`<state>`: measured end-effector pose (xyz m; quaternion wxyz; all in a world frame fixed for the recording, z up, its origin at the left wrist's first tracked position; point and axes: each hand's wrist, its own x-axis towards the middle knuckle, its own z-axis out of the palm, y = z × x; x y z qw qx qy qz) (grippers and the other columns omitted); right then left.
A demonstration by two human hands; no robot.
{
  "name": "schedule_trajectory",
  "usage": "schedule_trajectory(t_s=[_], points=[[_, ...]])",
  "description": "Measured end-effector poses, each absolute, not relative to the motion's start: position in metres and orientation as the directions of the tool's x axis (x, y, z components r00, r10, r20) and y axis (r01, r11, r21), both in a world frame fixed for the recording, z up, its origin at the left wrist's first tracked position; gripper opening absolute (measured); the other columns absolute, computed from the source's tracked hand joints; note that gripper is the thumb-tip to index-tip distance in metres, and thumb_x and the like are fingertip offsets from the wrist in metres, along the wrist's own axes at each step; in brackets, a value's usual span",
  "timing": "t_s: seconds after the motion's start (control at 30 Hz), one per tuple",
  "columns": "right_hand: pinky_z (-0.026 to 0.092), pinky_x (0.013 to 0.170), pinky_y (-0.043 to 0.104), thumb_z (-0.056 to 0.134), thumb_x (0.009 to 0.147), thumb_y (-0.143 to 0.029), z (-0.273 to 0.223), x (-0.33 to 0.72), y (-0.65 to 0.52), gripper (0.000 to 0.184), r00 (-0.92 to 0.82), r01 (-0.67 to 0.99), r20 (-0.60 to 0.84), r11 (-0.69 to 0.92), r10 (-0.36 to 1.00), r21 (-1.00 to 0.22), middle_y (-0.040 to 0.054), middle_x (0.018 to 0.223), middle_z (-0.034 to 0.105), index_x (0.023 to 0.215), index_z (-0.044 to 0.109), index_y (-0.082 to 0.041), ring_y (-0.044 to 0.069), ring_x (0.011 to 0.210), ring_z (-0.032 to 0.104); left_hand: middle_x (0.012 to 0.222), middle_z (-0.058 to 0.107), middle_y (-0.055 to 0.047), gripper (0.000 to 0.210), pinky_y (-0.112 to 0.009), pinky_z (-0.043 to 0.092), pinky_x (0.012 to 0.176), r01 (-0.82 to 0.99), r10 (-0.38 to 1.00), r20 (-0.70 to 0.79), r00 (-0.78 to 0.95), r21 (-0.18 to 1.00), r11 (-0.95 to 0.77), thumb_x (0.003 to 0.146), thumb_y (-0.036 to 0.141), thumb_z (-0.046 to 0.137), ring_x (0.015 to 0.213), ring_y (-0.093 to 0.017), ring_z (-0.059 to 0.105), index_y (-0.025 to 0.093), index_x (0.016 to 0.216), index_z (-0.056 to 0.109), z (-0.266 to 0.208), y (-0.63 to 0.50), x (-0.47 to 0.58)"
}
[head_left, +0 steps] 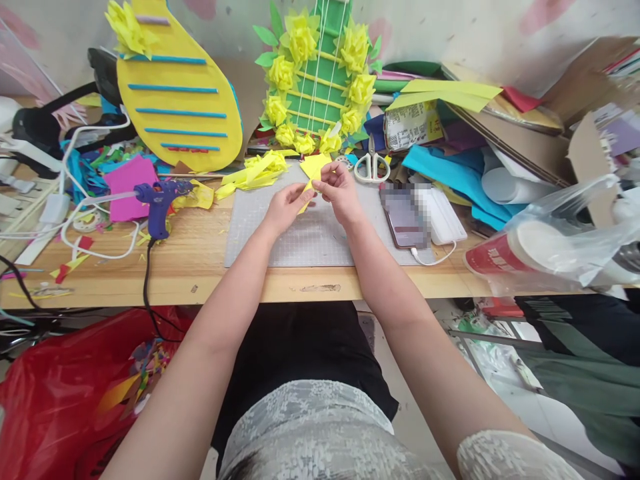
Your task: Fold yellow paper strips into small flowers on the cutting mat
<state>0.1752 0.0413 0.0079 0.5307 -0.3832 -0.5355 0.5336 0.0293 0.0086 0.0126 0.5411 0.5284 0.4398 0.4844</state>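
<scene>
Above a grey cutting mat [320, 243], both of my hands grip one piece of yellow crepe paper [316, 164]. My left hand [289, 208] pinches its lower left part. My right hand [341, 193] has thumb and fingers closed on its right side. Just beyond them lies a bunch of yellow paper strips [255, 175]. Behind that stands a green paper instrument [316, 100] with white strings and a ring of yellow paper flowers [354, 48]. White-handled scissors [372, 168] rest to the right of my right hand.
At left are a blue glue gun [161, 200], a pink paper sheet [129, 187] and a yellow pear-shaped board [180, 93]. To the right lie a phone [403, 217], a white power bank [440, 213] and a bagged red-and-white cup [515, 250]. A red bag [65, 393] hangs below the table.
</scene>
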Motion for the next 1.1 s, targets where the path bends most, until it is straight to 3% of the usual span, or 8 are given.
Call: schedule_trajectory(t_s=[0.13, 0.3, 0.5, 0.73, 0.83, 0.97, 1.1], points=[[0.044, 0.057, 0.020, 0.077, 0.068, -0.036, 0.014, 0.171, 0.036, 0.040, -0.126, -0.108, 0.162, 0.149, 0.979, -0.983, -0.0049, 0.077, 0.053, 0.084, 0.043, -0.025, 0.008, 0.070, 0.051, 0.069, 0.062, 0.000, 0.031, -0.021, 0.049, 0.050, -0.040, 0.943, -0.143, 0.300, 0.986, 0.162, 0.087, 0.043, 0.059, 0.050, -0.007, 0.057, 0.012, 0.089, 0.060, 0.020, 0.002, 0.033], [0.047, 0.062, 0.022, 0.075, 0.069, -0.031, 0.018, 0.171, 0.034, 0.035, -0.120, -0.084, 0.154, 0.145, 0.981, -0.986, -0.0045, 0.077, 0.054, 0.083, 0.043, -0.024, 0.009, 0.073, 0.053, 0.056, 0.042, 0.007, 0.027, -0.015, 0.033, 0.035, -0.059, 0.902, -0.210, 0.378, 0.967, 0.250, 0.095, 0.035, 0.046, 0.038, -0.003, 0.037, 0.013, 0.086, 0.058, 0.026, -0.003, 0.030], [0.046, 0.062, 0.021, 0.076, 0.066, -0.031, 0.010, 0.170, 0.038, 0.037, -0.099, -0.071, 0.135, 0.128, 0.986, -0.989, -0.0043, 0.077, 0.054, 0.083, 0.044, -0.024, 0.009, 0.074, 0.052, 0.054, 0.027, 0.010, 0.029, -0.013, 0.020, 0.033, -0.038, 0.883, -0.300, 0.361, 0.941, 0.335, 0.098, 0.034, 0.039, 0.036, -0.002, 0.023, 0.015, 0.081, 0.053, 0.027, -0.004, 0.032], [0.042, 0.057, 0.019, 0.078, 0.062, -0.035, 0.002, 0.167, 0.041, 0.040, -0.108, -0.088, 0.085, 0.075, 0.990, -0.993, -0.0043, 0.077, 0.053, 0.082, 0.045, -0.023, 0.007, 0.070, 0.050, 0.053, 0.027, 0.011, 0.022, -0.011, 0.015, 0.035, -0.016, 0.859, -0.374, 0.350, 0.915, 0.404, 0.097, 0.029, 0.042, 0.036, -0.001, 0.022, 0.015, 0.082, 0.052, 0.027, -0.005, 0.029], [0.038, 0.053, 0.020, 0.074, 0.066, -0.038, 0.003, 0.170, 0.040, 0.034, -0.137, -0.057, 0.045, 0.038, 0.990, -0.998, -0.0034, 0.077, 0.055, 0.084, 0.049, -0.022, 0.007, 0.066, 0.048, 0.052, 0.026, 0.011, 0.024, -0.011, 0.014, 0.035, -0.061, 0.861, -0.392, 0.325, 0.899, 0.433, 0.097, 0.028, 0.041, 0.035, -0.001, 0.021, 0.016, 0.080, 0.051, 0.027, -0.005, 0.027], [0.045, 0.068, 0.025, 0.062, 0.078, -0.033, 0.013, 0.188, 0.045, 0.015, 0.010, 0.210, 0.121, 0.116, 0.993, -0.971, 0.0007, 0.085, 0.060, 0.083, 0.054, -0.021, 0.011, 0.076, 0.054, 0.053, 0.027, 0.010, 0.025, -0.011, 0.012, 0.036, -0.220, 0.901, -0.353, 0.251, 0.886, 0.408, 0.098, 0.030, 0.039, 0.036, -0.001, 0.021, 0.017, 0.079, 0.049, 0.026, -0.006, 0.022], [0.045, 0.087, 0.038, 0.055, 0.082, -0.021, 0.029, 0.211, 0.066, 0.007, 0.098, 0.713, 0.107, 0.005, 0.989, -0.701, 0.0068, 0.096, 0.063, 0.086, 0.060, -0.018, 0.020, 0.093, 0.058, 0.056, 0.027, 0.010, 0.025, -0.012, 0.013, 0.035, -0.345, 0.931, -0.315, 0.186, 0.866, 0.362, 0.096, 0.038, 0.045, 0.037, -0.001, 0.021, 0.019, 0.080, 0.047, 0.026, -0.004, 0.021]])
